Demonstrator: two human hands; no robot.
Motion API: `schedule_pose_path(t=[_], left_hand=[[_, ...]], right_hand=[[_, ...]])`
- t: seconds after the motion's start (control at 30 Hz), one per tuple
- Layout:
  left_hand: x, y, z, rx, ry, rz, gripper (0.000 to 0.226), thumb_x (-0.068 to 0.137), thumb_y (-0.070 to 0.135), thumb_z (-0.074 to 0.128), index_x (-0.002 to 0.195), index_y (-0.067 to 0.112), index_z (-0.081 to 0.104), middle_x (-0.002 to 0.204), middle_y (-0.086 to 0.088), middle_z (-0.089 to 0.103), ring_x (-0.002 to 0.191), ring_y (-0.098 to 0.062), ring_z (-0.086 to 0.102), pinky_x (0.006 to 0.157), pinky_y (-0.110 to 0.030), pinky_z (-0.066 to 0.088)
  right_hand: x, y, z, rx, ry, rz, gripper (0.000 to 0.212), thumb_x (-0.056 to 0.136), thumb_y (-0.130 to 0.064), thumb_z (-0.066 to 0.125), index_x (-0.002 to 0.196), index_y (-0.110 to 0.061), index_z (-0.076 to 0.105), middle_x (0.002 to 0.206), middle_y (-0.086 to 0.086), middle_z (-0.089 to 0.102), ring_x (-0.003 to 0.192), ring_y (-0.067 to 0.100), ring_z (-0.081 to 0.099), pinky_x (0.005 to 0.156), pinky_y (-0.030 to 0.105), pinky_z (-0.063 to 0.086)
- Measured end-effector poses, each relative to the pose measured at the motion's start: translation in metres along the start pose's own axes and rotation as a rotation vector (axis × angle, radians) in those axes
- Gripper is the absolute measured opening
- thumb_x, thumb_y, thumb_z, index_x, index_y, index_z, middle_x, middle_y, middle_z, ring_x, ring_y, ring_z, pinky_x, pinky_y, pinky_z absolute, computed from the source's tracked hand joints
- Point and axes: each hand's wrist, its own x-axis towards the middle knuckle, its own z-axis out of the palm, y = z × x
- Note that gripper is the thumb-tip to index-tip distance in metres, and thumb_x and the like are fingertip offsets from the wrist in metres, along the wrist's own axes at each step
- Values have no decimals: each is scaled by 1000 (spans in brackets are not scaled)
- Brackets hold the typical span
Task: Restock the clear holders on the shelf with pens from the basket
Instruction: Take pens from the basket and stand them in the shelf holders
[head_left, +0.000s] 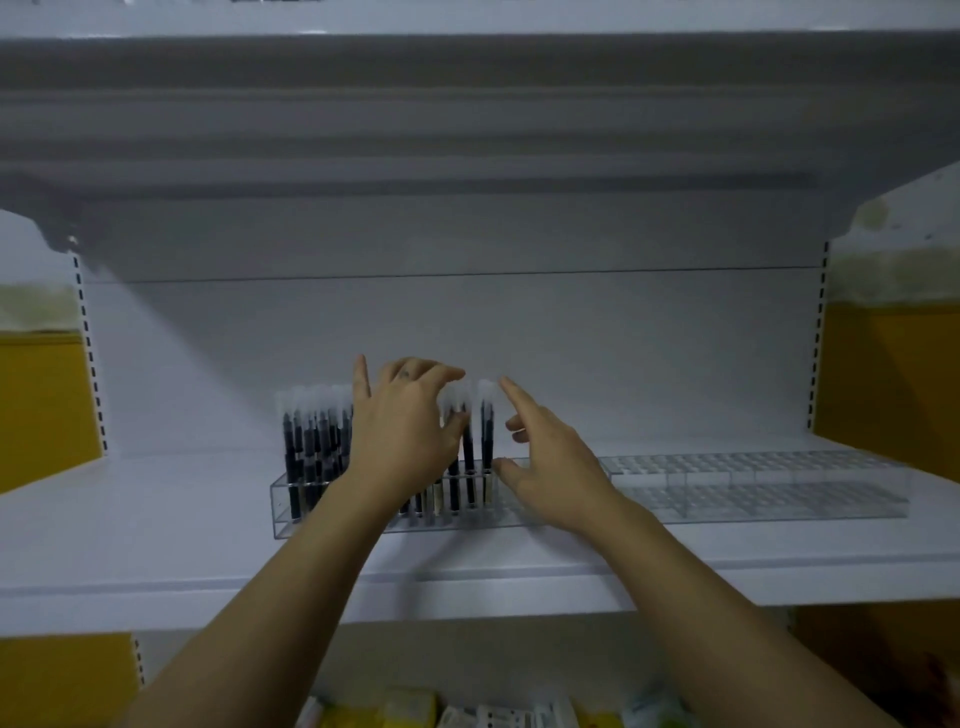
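Two clear holders on shelf (156, 545). Left holder (283, 499): black white-capped pens (311, 441) upright, count blocked by left hand (400, 436), grasp unclear. Right holder (753, 493) adjoins it. Right hand (550, 467) released, fingers spread, just right of pens.

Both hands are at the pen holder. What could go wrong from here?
1. The left hand is spread across the upright pens; a sideways sweep could tilt them or lift some out.
2. The right hand hovers beside the last two pens; it could knock them.
3. The clear holder just sits on the shelf; a push might slide it.
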Motion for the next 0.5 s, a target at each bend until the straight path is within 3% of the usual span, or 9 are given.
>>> schedule_pose_path(t=[0.13,0.3,0.5], left_hand=[[-24,8,-8,-34,20,35,43,87,40,63,128,33,54,133,9,54,133,-16,39,118,-50,-4],[-69,19,-9,-86,-23,58,45,87,38,64,130,31,53,133,9,54,132,-16,39,119,-48,3],[-132,32,-2,-141,-78,99,41,85,34,67,124,23,59,126,3,58,123,-23,47,110,-53,28]], right_hand=[[-14,-6,-8,-33,44,-16,77,90,-33,64,149,-44,14,144,-8,36,128,15,43,101,32,41],[-56,-12,-16,-64,70,-1,63,90,-34,64,144,-41,31,143,-12,37,130,17,39,109,39,37],[-120,-10,-11,-100,91,6,61,87,-37,67,141,-39,39,139,-12,41,127,12,37,106,29,32]])
